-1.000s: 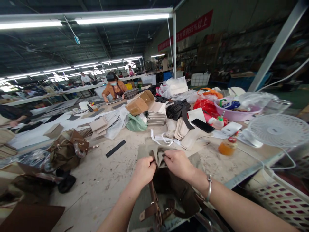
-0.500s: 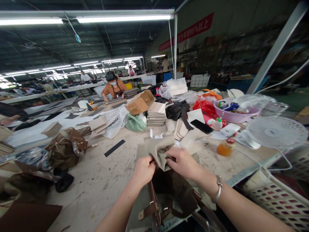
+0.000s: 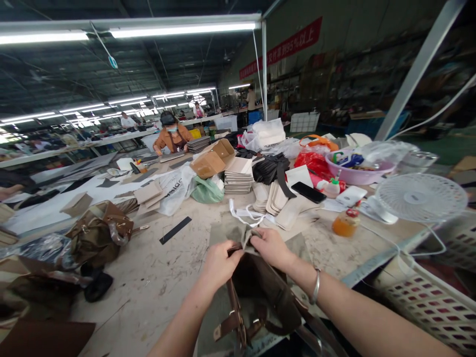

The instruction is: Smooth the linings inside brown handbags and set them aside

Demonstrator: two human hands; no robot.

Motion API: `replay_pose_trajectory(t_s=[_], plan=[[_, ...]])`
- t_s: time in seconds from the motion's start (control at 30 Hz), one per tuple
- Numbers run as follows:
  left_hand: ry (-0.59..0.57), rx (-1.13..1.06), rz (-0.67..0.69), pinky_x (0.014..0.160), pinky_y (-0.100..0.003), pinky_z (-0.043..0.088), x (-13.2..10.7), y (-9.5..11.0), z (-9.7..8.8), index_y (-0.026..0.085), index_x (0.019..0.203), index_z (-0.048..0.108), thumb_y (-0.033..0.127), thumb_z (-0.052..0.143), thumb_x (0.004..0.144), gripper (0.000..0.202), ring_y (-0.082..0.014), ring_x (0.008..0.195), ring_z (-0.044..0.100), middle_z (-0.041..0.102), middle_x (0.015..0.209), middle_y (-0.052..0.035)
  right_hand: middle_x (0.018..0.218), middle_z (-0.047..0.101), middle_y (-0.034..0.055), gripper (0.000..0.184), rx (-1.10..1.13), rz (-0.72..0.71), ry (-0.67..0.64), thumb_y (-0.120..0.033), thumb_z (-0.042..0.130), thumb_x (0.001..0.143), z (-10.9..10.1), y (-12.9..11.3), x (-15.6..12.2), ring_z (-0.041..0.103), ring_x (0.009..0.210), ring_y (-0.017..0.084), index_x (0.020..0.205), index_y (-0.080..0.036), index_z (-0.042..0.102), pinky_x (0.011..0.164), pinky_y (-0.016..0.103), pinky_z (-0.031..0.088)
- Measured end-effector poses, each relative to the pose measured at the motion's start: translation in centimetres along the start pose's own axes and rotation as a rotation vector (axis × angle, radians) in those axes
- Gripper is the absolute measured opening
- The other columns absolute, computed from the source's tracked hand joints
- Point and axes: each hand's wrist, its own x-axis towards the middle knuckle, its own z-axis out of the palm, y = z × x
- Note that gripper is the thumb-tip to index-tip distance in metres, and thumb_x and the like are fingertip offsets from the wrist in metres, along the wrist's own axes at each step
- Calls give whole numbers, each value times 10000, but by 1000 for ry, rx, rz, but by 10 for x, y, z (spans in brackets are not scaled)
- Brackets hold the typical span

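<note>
Right before me on the table edge is an olive-brown handbag (image 3: 277,292) with dark brown straps and metal buckles, its mouth gaping toward me. My left hand (image 3: 218,265) is closed on the bag's far rim, thumb on top. Beside it, my right hand (image 3: 273,248) pinches the grey-beige lining (image 3: 246,239) that sticks up from that rim. The fingertips of both hands are partly hidden by the cloth. White tape (image 3: 247,214) lies in loops just beyond my hands.
Left on the table (image 3: 148,287) are another olive bag (image 3: 94,238) and a black strip (image 3: 175,230). Stacked beige panels (image 3: 238,179), a phone (image 3: 308,192), an orange jar (image 3: 345,224) and a white fan (image 3: 420,197) stand beyond and right. A co-worker (image 3: 173,136) sits across.
The raised lining has been lowered and gathered toward the rim, uncovering the white tape behind it. My right hand has moved slightly left, closer to my left hand.
</note>
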Motion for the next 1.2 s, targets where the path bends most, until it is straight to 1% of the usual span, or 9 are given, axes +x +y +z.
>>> replay_pose_trajectory(t_s=[0.17,0.3,0.43,0.6,0.67,0.77,0.9,1.07,1.2], plan=[[-6,-142,-41,814,-245,437,-1,-6,1,243,1018,693,345,619,765,283,-188,919,629,708,997,-8,684,675,45,343,281,152,80,-309,364,776,-7,35,-4,614,607,189,919,-161,637,585,290,478],[-11,-100,-24,711,-233,433,0,-5,2,230,890,720,395,564,804,242,-178,823,632,719,891,-1,782,696,23,440,368,208,131,-285,412,708,-22,52,-9,637,672,190,1094,-180,594,623,294,497],[0,-13,6,574,-224,366,2,-4,4,196,772,710,389,532,818,267,-151,661,586,686,713,5,793,690,28,376,305,174,100,-216,421,673,-34,43,-8,626,720,202,950,-168,672,670,310,484],[6,-22,-9,555,-213,341,4,-3,7,183,750,713,359,552,794,243,-138,629,564,665,659,8,933,667,28,253,175,-57,-31,-170,497,707,-33,3,-8,560,965,201,823,-207,719,890,298,393],[11,-11,-13,557,-208,336,4,-3,7,179,754,717,334,547,792,234,-133,634,564,665,662,7,870,646,34,206,18,-163,-98,-232,522,771,-28,-12,-10,564,892,185,834,-211,717,838,289,405],[42,79,-33,524,-211,296,4,-1,7,154,678,701,314,550,778,242,-120,587,527,632,602,6,812,611,54,212,-325,-253,-90,-318,534,822,-17,-26,-10,559,805,184,803,-186,698,742,288,413],[60,111,-49,523,-216,284,5,1,7,153,648,686,276,561,754,205,-123,591,527,623,587,0,798,616,96,175,-485,-277,-89,-228,523,802,-6,-30,-8,558,784,211,724,-149,658,714,307,403],[46,87,-41,555,-218,325,5,2,7,175,705,705,293,557,762,197,-143,641,569,667,658,-13,798,641,73,175,-367,-203,-50,-177,493,785,2,-24,-6,570,806,187,701,-160,645,743,277,404],[38,58,-30,561,-217,327,4,2,9,198,748,717,339,572,768,203,-143,651,568,680,690,-4,686,650,15,228,-207,-60,-10,-209,455,795,0,-8,-1,592,692,140,698,-165,656,627,215,423]])
